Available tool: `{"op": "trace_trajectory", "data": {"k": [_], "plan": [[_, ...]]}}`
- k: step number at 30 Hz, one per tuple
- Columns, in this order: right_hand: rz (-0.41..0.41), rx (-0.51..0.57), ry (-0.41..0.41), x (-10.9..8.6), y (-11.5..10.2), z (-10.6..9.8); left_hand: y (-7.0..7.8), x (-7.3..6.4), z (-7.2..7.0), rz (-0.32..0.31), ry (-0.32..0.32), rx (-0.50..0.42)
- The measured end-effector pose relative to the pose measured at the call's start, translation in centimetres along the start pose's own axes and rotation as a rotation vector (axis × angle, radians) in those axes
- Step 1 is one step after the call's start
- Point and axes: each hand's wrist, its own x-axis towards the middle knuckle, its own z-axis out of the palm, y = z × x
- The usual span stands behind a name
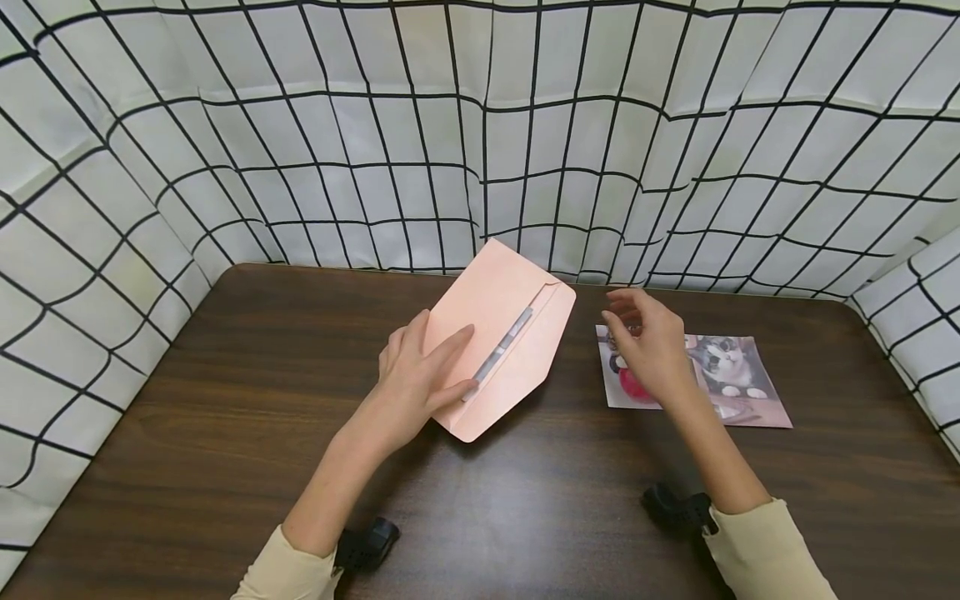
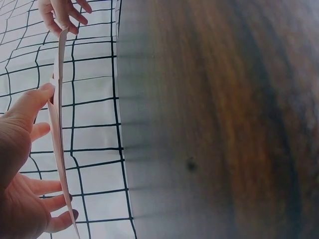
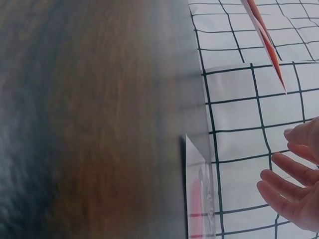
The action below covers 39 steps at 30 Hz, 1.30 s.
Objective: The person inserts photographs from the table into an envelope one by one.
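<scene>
A pale pink envelope [image 1: 495, 308] is tilted above the dark wooden table, its flap folded open to the right. My left hand [image 1: 420, 375] grips its left side, thumb on one face and other fingers behind, as the left wrist view shows. A greyish printed strip [image 1: 498, 354] shows in the envelope's mouth. My right hand [image 1: 652, 342] hovers with loosely bent fingers and nothing between them. Beneath it lie picture cards: one with a cat photo [image 1: 727, 367] and one with a pink-red round shape [image 1: 633, 385], partly hidden by the hand.
The brown table [image 1: 225, 400] runs back to a white curtain [image 1: 420, 133] with a black grid, which also stands at left and right. A black wrist device [image 1: 367, 543] sits at my left cuff, another [image 1: 678, 508] at my right.
</scene>
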Motion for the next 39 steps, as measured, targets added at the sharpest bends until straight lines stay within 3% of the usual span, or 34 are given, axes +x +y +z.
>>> {"op": "trace_trajectory", "data": {"k": [18, 39], "plan": [[0.040, -0.023, 0.027, 0.3, 1.9, -1.1, -0.1, -0.1, -0.2, -0.013, 0.000, -0.008], [0.183, -0.082, -0.068, 0.1, 4.1, -2.7, 0.1, 0.0, -0.4, -0.028, -0.013, -0.028]]}}
